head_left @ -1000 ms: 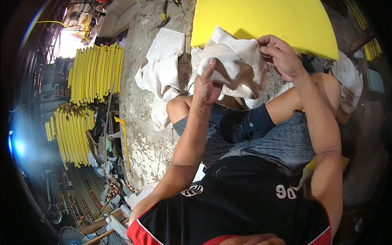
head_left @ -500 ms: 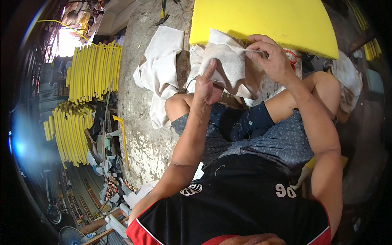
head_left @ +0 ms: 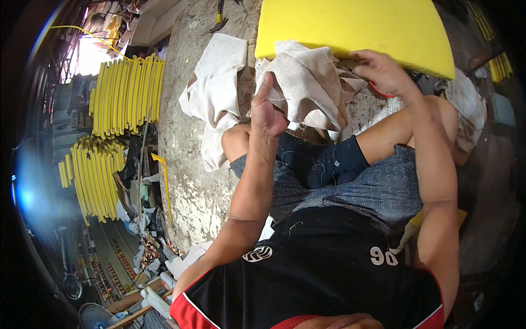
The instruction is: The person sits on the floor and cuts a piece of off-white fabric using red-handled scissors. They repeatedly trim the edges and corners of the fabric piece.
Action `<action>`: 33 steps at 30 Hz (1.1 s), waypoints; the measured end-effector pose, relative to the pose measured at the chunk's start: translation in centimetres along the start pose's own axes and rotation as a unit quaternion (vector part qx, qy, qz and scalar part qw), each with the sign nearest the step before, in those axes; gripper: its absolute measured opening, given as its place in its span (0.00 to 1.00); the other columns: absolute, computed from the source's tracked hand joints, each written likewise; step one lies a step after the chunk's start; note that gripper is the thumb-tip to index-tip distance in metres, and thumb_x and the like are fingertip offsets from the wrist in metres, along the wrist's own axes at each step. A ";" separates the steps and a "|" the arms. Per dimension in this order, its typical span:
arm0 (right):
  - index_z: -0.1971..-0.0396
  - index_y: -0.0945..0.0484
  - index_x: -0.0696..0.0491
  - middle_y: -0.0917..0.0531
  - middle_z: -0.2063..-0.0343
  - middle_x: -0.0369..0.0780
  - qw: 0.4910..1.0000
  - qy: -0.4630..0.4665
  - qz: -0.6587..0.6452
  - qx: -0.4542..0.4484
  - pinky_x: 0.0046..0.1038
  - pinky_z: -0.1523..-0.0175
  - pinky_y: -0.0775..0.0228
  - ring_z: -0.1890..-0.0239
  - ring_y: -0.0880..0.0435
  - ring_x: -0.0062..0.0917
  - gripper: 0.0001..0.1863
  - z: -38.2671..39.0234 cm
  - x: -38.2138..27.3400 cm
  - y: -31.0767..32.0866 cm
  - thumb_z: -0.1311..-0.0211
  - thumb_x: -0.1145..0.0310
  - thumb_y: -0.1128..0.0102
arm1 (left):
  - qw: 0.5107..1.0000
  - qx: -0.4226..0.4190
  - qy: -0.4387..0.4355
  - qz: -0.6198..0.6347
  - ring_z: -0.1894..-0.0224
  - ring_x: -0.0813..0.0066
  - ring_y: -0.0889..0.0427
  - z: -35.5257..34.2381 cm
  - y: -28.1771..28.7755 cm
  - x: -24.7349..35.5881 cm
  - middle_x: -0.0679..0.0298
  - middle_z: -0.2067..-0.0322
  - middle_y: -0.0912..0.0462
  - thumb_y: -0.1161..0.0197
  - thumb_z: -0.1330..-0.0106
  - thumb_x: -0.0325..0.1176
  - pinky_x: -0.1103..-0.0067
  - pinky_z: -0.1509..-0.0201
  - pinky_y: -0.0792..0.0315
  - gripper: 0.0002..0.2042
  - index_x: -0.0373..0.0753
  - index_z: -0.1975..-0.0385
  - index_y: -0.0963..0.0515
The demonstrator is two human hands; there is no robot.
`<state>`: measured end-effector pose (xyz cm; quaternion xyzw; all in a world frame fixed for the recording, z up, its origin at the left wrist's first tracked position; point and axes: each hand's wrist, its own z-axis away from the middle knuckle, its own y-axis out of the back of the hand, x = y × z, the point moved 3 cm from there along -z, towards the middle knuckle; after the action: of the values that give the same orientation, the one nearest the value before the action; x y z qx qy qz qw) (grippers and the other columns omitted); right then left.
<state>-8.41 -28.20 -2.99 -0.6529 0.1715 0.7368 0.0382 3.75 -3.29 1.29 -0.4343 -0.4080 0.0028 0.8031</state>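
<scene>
A crumpled off-white fabric piece (head_left: 307, 74) hangs in folds above my lap. My left hand (head_left: 269, 114) grips its left side, thumb raised along the front and the other fingers mostly hidden. To the right of the cloth is my right hand (head_left: 386, 74), its fingers loosely bent and apart, with nothing visible between them. Just below that hand shows a red curved handle (head_left: 382, 92); the rest of that tool is hidden. Another off-white fabric piece (head_left: 219, 71) lies on the worn work surface (head_left: 189, 203) at the left.
A thick yellow foam sheet (head_left: 350, 27) lies beyond the cloth. A hammer (head_left: 219, 22) rests at the far edge. Yellow foam pieces (head_left: 126, 96) are stacked at the left, near a yellow angled bar (head_left: 165, 183). More cloth (head_left: 466, 109) lies right of my knee.
My right hand has let go of the cloth's edge and moved right, toward the red handle. My left hand has shifted slightly left, and the cloth's folds have turned and spread.
</scene>
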 end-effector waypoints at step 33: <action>0.50 0.24 0.58 0.17 0.61 0.37 0.943 -0.135 -0.298 -0.056 0.24 0.54 0.26 0.60 0.18 0.19 0.24 1.1 -1.5 -5.6 0.32 0.52 0.43 | 0.995 -0.047 0.075 -0.045 0.44 0.58 0.23 -0.6 0.1 -2.4 0.51 0.44 0.25 0.44 0.31 0.31 0.63 0.39 0.29 0.24 0.28 0.38 0.37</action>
<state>-7.67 -22.40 -2.59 -0.5699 -0.0790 0.7814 0.2417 2.57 -4.49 -0.56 -0.4514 -0.3655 -0.0853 0.8096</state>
